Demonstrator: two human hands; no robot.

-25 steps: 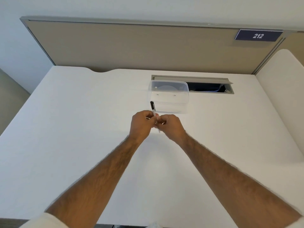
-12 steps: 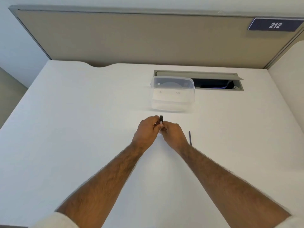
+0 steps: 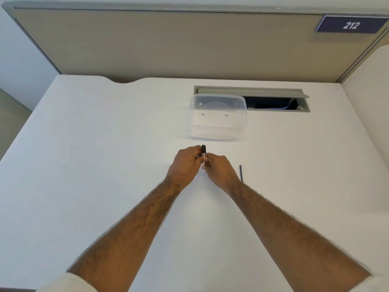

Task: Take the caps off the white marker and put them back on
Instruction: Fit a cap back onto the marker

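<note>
The white marker (image 3: 203,157) stands nearly upright between my two hands, over the middle of the white desk (image 3: 105,165). A black cap (image 3: 203,149) sits on its far end and sticks out above my fingers. My left hand (image 3: 185,165) grips the marker's upper part from the left. Pressed against it, my right hand (image 3: 220,171) grips the lower part from the right. The marker's lower end is hidden by my fingers. A thin dark cap or stick (image 3: 241,173) lies on the desk just right of my right wrist.
A clear plastic container (image 3: 217,116) stands on the desk just beyond my hands. Behind it, a cable hatch (image 3: 273,101) in the desk is open. A beige partition (image 3: 168,45) with a "212" sign (image 3: 350,25) closes off the back.
The marker has tipped from a slant to nearly upright, and less of it shows above my fingers. The thin dark piece on the desk beside my right wrist was not visible a second ago.
</note>
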